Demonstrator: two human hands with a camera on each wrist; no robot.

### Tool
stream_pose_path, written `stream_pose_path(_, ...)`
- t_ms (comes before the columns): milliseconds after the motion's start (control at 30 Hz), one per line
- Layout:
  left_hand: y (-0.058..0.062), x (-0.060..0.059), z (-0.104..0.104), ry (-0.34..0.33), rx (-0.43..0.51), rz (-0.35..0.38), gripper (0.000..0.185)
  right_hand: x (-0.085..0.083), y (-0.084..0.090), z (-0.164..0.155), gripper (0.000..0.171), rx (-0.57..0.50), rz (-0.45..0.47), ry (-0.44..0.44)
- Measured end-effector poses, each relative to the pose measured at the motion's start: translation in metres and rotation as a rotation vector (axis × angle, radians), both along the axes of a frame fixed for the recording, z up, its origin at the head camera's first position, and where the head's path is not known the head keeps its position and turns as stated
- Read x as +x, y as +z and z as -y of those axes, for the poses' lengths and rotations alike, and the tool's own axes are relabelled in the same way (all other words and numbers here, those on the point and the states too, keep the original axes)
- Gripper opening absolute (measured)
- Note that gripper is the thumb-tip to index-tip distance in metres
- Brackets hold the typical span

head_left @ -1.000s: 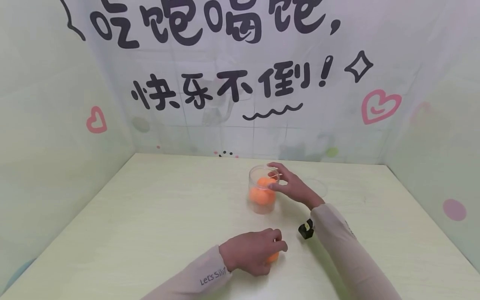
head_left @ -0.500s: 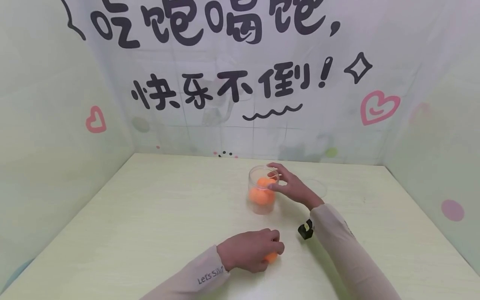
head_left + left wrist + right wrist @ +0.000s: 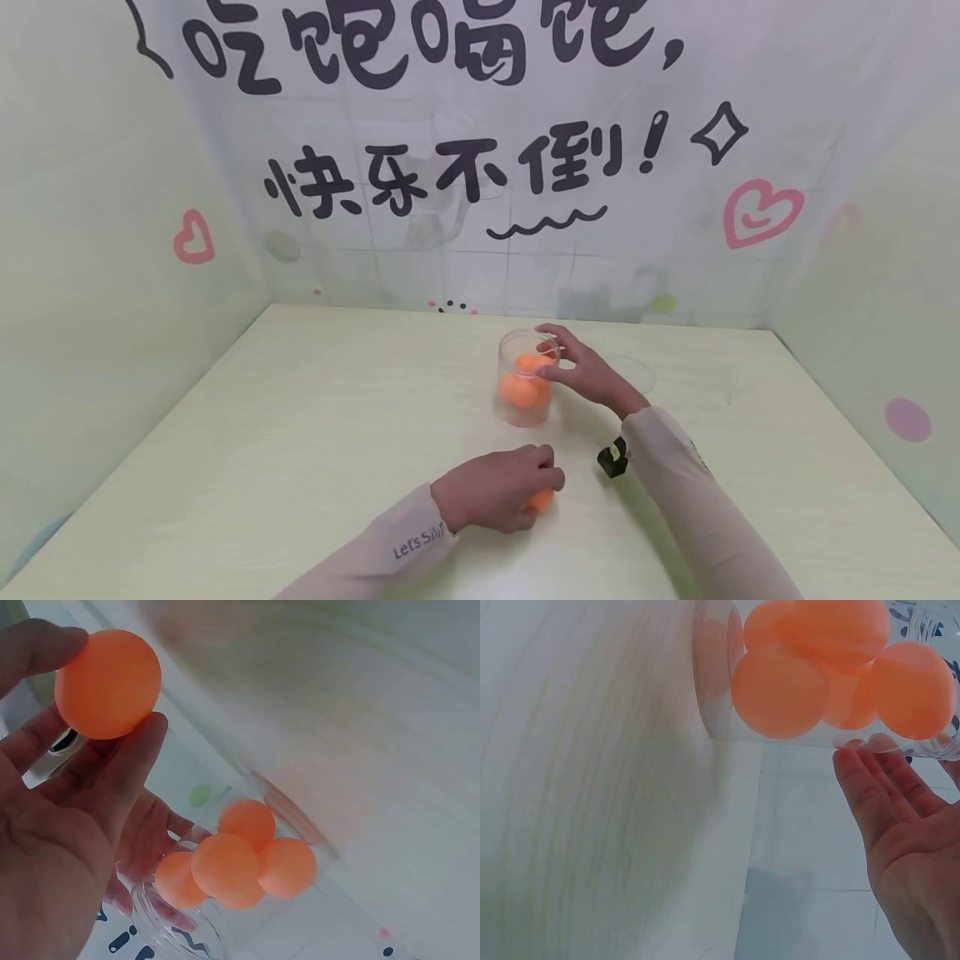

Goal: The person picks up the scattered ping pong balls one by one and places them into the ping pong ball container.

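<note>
The left hand (image 3: 491, 498) pinches one orange ball (image 3: 108, 684) in curled fingers near the worktop's front edge, while the right hand (image 3: 588, 372), fingers straight, steadies the clear jar (image 3: 527, 379) at the middle; next, I judge, comes a lift over its open rim.

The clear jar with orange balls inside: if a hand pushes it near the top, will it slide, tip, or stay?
The clear jar stands upright and taller than wide, so a high push may tip it. Its orange balls look light, adding little ballast. The right hand touching its side probably steadies it.

Clear lid (image 3: 632, 372), small black clip (image 3: 612, 457)
</note>
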State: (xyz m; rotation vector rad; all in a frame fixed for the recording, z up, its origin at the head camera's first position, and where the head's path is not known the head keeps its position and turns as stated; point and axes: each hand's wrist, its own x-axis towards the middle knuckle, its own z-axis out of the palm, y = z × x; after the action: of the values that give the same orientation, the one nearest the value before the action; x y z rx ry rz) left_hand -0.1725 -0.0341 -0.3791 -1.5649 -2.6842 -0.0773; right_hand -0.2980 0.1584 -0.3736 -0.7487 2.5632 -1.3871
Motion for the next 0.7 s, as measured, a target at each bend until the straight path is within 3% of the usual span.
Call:
stream_pose_path(433,-0.006,-0.013,0.007,0.088,0.044,-0.005,0.022,-0.003,-0.004,0.000,0.062,-0.009,-0.025,0.018)
stream_pose_path(700,-0.009,-0.020,0.017,0.150,0.056,0.031,0.019,0.001,-0.001,0.001,0.062,-0.016,-0.026,0.015)
